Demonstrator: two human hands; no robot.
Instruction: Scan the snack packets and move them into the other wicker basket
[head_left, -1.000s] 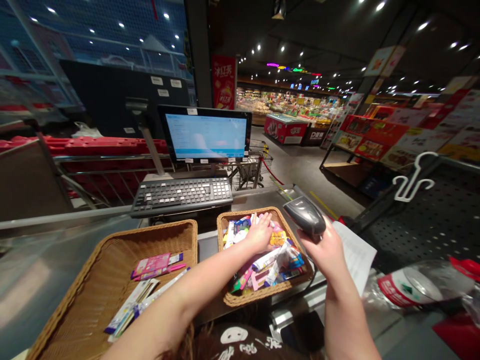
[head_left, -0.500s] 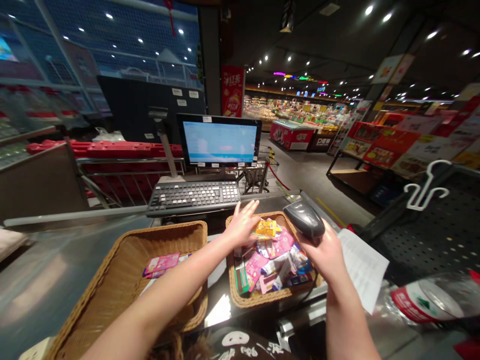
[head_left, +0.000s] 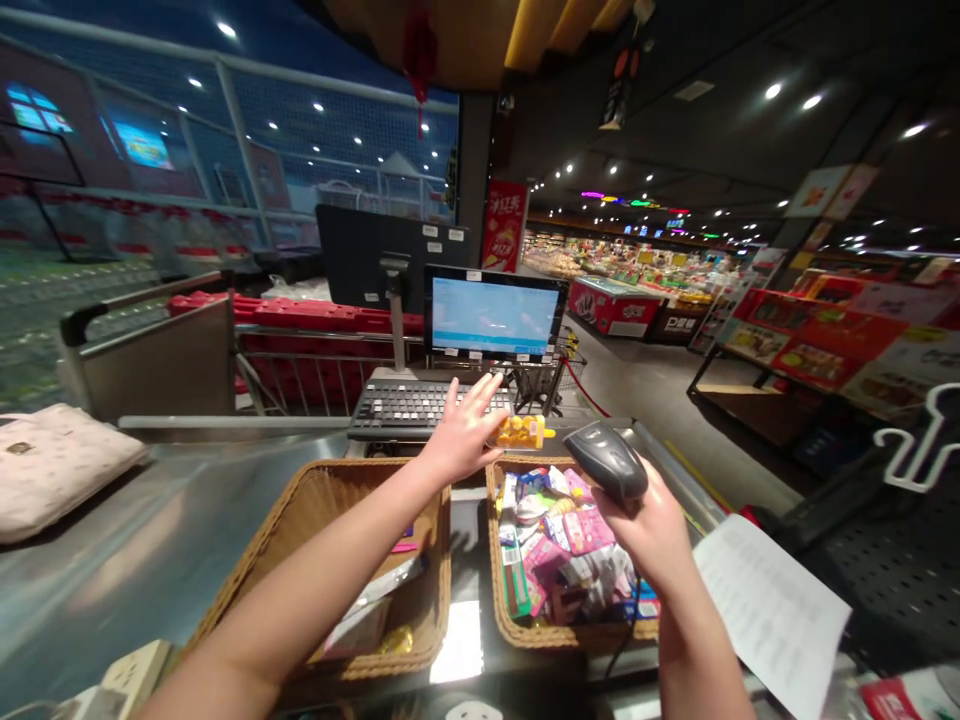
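Observation:
My left hand (head_left: 466, 432) grips a small orange-yellow snack packet (head_left: 520, 432) with a narrow spout-like end, held up between the keyboard and the right basket. A black barcode scanner (head_left: 606, 460) is in my right hand (head_left: 646, 520), its head pointing left toward the packet. Below both hands sits the right wicker basket (head_left: 570, 636), filled with several small wrapped snacks (head_left: 559, 540). The left wicker basket (head_left: 262, 540) holds a few packets and is partly hidden by my left forearm.
A keyboard (head_left: 397, 405) and lit monitor (head_left: 495, 315) stand behind the baskets. Printed paper (head_left: 772, 600) lies to the right, near a white hanger (head_left: 915, 450). A light bag (head_left: 60, 470) rests on the metal counter at left, with a power strip (head_left: 135, 675) closer in.
My left hand has lifted the orange packet out of the right basket, up toward the keyboard. The scanner stays in my right hand. The view has shifted left and up.

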